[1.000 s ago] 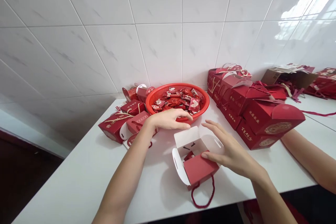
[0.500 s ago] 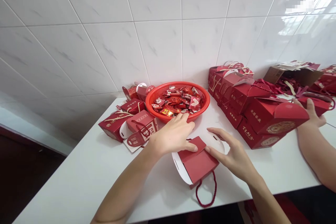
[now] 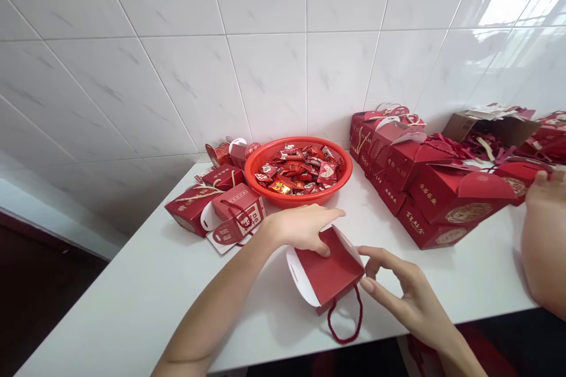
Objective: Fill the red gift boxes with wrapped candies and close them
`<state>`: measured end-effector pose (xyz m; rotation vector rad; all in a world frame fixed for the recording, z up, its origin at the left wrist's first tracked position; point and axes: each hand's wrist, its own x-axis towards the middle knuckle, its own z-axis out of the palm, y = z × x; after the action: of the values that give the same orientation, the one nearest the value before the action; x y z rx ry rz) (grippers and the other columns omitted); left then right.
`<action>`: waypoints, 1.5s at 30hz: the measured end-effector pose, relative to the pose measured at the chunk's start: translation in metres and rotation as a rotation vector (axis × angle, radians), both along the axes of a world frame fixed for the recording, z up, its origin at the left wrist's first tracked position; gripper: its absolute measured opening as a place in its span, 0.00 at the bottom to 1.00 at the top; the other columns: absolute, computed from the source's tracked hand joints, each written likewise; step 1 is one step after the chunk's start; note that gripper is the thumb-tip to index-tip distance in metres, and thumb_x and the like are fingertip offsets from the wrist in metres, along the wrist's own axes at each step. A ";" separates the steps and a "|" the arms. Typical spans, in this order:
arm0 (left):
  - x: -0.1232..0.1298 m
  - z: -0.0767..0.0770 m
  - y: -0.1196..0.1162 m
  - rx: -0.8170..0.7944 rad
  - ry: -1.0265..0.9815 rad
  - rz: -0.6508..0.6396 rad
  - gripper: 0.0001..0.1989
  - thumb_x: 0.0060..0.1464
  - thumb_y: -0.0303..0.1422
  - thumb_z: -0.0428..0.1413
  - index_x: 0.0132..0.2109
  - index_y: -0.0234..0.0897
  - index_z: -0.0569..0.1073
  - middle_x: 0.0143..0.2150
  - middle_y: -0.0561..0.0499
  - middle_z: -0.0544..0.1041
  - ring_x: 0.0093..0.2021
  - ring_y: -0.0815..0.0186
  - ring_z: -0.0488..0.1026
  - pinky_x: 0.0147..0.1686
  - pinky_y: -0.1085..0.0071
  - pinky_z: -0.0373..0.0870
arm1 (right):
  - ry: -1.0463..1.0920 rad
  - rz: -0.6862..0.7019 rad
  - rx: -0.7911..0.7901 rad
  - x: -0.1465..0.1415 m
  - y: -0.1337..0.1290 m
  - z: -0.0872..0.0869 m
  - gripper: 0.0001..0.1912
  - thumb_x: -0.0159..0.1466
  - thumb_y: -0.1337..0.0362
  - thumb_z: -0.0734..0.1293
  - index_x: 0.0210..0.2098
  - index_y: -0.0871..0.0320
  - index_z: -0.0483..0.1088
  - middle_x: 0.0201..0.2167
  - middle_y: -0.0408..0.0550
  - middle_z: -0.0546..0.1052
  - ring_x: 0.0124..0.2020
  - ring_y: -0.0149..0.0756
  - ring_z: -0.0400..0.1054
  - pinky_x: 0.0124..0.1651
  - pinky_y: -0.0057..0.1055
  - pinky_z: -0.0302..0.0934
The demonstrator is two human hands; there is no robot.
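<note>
A red box (image 3: 331, 268) with white-lined rounded flaps lies on the white table before me, a dark red cord loop (image 3: 346, 339) hanging from its near side. My left hand (image 3: 305, 228) rests over its far left part, thumb on the red panel and the other fingers stretched out past the far edge. At the box's right end, my right hand (image 3: 398, 285) pinches the edge and flap between thumb and fingers. Just beyond stands a red basket (image 3: 252, 179) of wrapped sweets (image 3: 294, 171).
Several red boxes (image 3: 190, 209) sit left of the basket. Stacked red boxes (image 3: 455, 197) stand to the right, with an open carton (image 3: 519, 129) of red pieces behind. Another person's hand (image 3: 548, 188) is at the right edge. A tiled wall (image 3: 265, 82) rises behind.
My right hand has moved down to the box's right end, and the flap there now stands raised. My left hand has shifted slightly right. The other person's hand has moved right, off a box.
</note>
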<state>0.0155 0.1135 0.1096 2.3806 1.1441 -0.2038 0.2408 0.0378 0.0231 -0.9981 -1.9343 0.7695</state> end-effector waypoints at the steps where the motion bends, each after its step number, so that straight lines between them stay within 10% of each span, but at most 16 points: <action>1: -0.001 -0.001 0.003 -0.012 0.009 0.008 0.40 0.52 0.37 0.62 0.69 0.36 0.58 0.60 0.39 0.73 0.58 0.49 0.71 0.49 0.64 0.69 | -0.010 0.028 0.001 -0.002 -0.001 0.000 0.16 0.68 0.56 0.66 0.53 0.55 0.73 0.25 0.41 0.74 0.29 0.33 0.71 0.42 0.30 0.69; 15: -0.037 0.002 0.022 -0.314 -0.215 -0.031 0.39 0.51 0.42 0.63 0.67 0.38 0.63 0.65 0.41 0.70 0.60 0.55 0.71 0.53 0.67 0.69 | -0.173 0.035 -0.002 -0.010 0.002 -0.006 0.17 0.71 0.54 0.62 0.52 0.51 0.77 0.39 0.50 0.82 0.38 0.39 0.75 0.43 0.34 0.70; 22: -0.034 0.007 0.023 -0.223 -0.084 0.074 0.34 0.55 0.55 0.56 0.61 0.37 0.71 0.44 0.46 0.81 0.41 0.60 0.77 0.39 0.72 0.69 | -0.193 0.006 0.002 -0.010 0.007 -0.005 0.19 0.71 0.52 0.63 0.55 0.52 0.74 0.33 0.47 0.78 0.33 0.36 0.72 0.39 0.32 0.69; 30: -0.063 0.021 0.012 -0.397 -0.352 -0.037 0.40 0.39 0.43 0.71 0.60 0.43 0.71 0.37 0.53 0.75 0.37 0.64 0.73 0.36 0.72 0.68 | -0.139 0.011 -0.120 -0.011 0.008 0.000 0.23 0.69 0.48 0.63 0.56 0.55 0.74 0.30 0.47 0.78 0.30 0.36 0.72 0.29 0.27 0.66; 41: -0.018 0.004 0.015 -0.040 -0.065 0.018 0.22 0.49 0.48 0.63 0.46 0.39 0.73 0.36 0.52 0.73 0.35 0.63 0.69 0.30 0.71 0.59 | -0.002 0.066 -0.266 -0.009 0.003 -0.001 0.25 0.67 0.51 0.67 0.61 0.53 0.69 0.29 0.43 0.75 0.34 0.35 0.71 0.45 0.34 0.68; 45: -0.019 0.003 0.012 -0.015 -0.004 0.094 0.27 0.48 0.51 0.63 0.50 0.40 0.73 0.43 0.50 0.76 0.40 0.59 0.72 0.33 0.70 0.61 | 0.290 0.208 -0.565 0.000 0.003 0.006 0.32 0.60 0.54 0.74 0.61 0.54 0.66 0.25 0.41 0.72 0.26 0.33 0.67 0.31 0.30 0.65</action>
<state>-0.0030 0.1259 0.1129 2.3068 1.2447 -0.1748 0.2412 0.0405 0.0292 -0.9429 -1.6107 1.5480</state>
